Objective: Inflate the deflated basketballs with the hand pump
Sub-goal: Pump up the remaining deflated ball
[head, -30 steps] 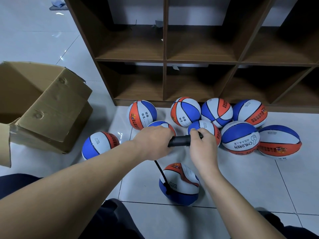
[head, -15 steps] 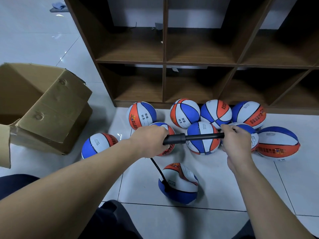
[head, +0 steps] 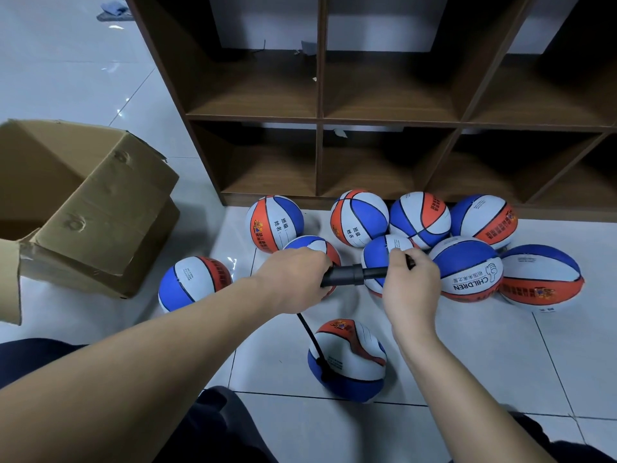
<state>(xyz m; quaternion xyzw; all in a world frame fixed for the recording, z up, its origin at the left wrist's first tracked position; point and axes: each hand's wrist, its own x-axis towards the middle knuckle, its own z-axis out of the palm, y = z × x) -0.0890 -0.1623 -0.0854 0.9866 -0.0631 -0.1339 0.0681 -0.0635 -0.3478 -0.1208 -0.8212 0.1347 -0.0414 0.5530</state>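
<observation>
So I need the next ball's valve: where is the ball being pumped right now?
In the head view, the hose-fed basketball lies alone on the floor tiles, low centre, nearest the person, below both hands.

Floor space: bare tile [head: 484, 355] open to the right of the near basketball [head: 350, 359]. Obstructions: cluster of basketballs [head: 467, 269] packed touching along the shelf unit [head: 320, 155] base; lone ball [head: 193, 282] left; cardboard box [head: 93, 208] far left. Open passage between box and cluster. Shelf cubbies open-fronted.

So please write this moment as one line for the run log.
left hand: grips black pump barrel | right hand: grips pump handle | black hose: plugged into wrinkled red-white-blue basketball on the floor
</observation>
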